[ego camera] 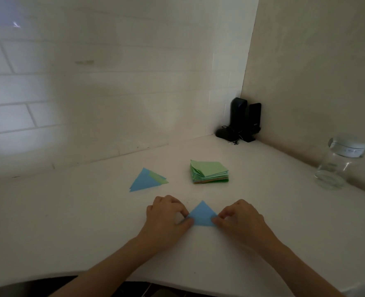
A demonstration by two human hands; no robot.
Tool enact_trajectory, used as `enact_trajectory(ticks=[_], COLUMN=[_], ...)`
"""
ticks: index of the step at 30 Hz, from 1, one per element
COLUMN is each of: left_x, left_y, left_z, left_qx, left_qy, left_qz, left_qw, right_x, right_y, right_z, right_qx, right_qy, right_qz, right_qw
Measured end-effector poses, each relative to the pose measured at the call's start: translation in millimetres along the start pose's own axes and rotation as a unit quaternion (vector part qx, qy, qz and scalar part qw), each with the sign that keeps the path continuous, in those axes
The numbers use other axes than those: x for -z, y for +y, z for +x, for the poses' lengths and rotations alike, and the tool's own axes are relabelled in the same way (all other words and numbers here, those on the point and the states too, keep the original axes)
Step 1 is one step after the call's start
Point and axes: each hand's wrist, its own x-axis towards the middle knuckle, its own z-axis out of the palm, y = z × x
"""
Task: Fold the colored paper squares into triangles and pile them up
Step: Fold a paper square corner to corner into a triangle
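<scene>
A blue paper folded into a triangle [202,215] lies on the white counter near the front, its apex pointing away from me. My left hand [166,217] pinches its left corner with curled fingers. My right hand [239,218] pinches the right corner the same way. Farther back on the left lies a small pile of folded triangles [146,180], blue on top with green showing beneath. A stack of unfolded paper squares [209,171], green on top, sits behind and slightly right of my hands.
A clear glass jar with a lid [337,162] stands at the right by the wall. Black speakers and a cable [240,121] fill the back corner. The counter [70,221] has a curved front edge just below my forearms.
</scene>
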Motion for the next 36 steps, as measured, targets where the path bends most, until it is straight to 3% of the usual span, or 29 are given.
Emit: enact_trajectory(ticks=[6,12,17,23,26,30,36], left_x=[-10.6,-2.2,5.3,-9.5,-9.8,-6.9,3.3], left_y=[0.8,-4.3,-9.5,4.3,6.7,8.4,14.7], left_z=[5.7,9.4,2.0,-0.5,0.5,1.5,11.0], left_qx=[0.04,0.06,-0.002,-0.08,-0.063,-0.034,0.027], left_qy=[0.029,0.002,0.006,0.034,0.02,0.005,-0.031], left_qz=[0.075,0.024,-0.036,-0.052,-0.037,-0.061,-0.176], left_qw=[0.996,0.998,0.999,0.995,0.997,0.998,0.983], right_x=[-6.9,-4.8,-1.0,-10.4,-6.8,-4.5,0.4], right_y=[6.0,15.4,21.7,5.4,0.5,1.9,6.2], right_z=[-3.6,2.4,1.7,10.1,11.4,3.1,1.7], right_qx=[0.004,0.021,0.051,-0.005,-0.024,0.03,0.052], right_qy=[0.052,0.056,0.061,0.024,0.004,0.02,0.05], right_qz=[0.034,0.069,0.068,-0.001,0.012,0.08,0.195], right_qw=[0.998,0.996,0.995,1.0,1.0,0.996,0.978])
